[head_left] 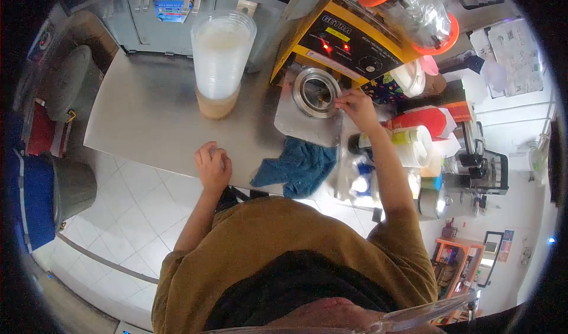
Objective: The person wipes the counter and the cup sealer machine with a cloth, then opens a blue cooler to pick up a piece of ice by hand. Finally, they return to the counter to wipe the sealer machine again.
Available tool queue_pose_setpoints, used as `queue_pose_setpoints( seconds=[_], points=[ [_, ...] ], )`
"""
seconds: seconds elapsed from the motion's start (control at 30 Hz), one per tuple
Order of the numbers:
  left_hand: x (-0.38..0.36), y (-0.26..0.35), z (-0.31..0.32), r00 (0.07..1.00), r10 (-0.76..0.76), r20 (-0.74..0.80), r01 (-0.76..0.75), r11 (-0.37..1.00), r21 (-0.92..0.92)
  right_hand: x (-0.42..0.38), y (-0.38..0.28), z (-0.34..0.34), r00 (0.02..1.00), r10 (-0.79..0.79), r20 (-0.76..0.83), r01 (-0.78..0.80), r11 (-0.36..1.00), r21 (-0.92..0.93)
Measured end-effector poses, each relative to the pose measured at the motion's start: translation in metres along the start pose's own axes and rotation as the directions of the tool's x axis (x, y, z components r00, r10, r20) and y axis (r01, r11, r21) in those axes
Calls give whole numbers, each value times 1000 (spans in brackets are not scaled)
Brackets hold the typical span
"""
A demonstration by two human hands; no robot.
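A yellow and black cup sealing machine (pixel 340 41) stands at the back of the steel counter, its red display digits lit. In front of it sits its tray with a round metal cup ring (pixel 300 97). At the ring's right rim is my right hand (pixel 357 108), thumb and fingers pinched together on the edge. By the counter's front edge rests my left hand (pixel 214 165), with its fingers curled in and nothing visible in them. A tall stack of clear plastic cups (pixel 222 56) stands beyond it, brownish at the base. Between my hands lies a crumpled blue cloth (pixel 299 167).
A roll of clear film (pixel 417 18) with orange end discs sits atop the machine. On the right are white-lidded tubs (pixel 417 146), a red packet (pixel 421 123) and other containers. A grey bin (pixel 74 186) stands on the tiled floor at left.
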State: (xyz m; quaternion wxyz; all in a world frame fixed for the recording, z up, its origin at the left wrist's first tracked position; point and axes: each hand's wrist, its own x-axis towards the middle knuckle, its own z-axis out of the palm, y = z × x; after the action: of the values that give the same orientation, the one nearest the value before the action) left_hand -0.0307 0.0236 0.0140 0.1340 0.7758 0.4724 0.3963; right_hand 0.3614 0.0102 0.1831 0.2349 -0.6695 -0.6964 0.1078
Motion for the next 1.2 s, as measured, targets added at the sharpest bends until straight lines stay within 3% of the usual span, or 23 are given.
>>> queue_pose_setpoints(
  seconds=[0.3,0.5,0.6,0.7,0.8,1.0,1.2],
  points=[
    [2,2,-4,1000,11,20,-11,1000,-11,-5,-40,13,998,56,18,-56,998,12],
    [3,4,-4,1000,-9,30,10,999,-41,-1,-44,18,989,143,24,-141,986,-86],
    [3,5,-3,1000,-8,-2,8,999,-47,-4,-47,29,998,54,-37,-55,998,-27],
    [1,1,-3,1000,6,11,-6,1000,-19,-5,-41,25,998,34,-48,-40,990,-138],
    [-1,-1,2,1000,-23,7,23,1000,-16,-12,-38,24,970,235,-64,-228,968,104],
    [2,1,0,1000,20,1,-20,1000,-15,-5,-57,26,980,198,-15,-198,980,-2],
    [2,0,0,999,25,23,-24,1000,-7,9,-77,54,974,208,-92,-209,978,-2]
  ],
)
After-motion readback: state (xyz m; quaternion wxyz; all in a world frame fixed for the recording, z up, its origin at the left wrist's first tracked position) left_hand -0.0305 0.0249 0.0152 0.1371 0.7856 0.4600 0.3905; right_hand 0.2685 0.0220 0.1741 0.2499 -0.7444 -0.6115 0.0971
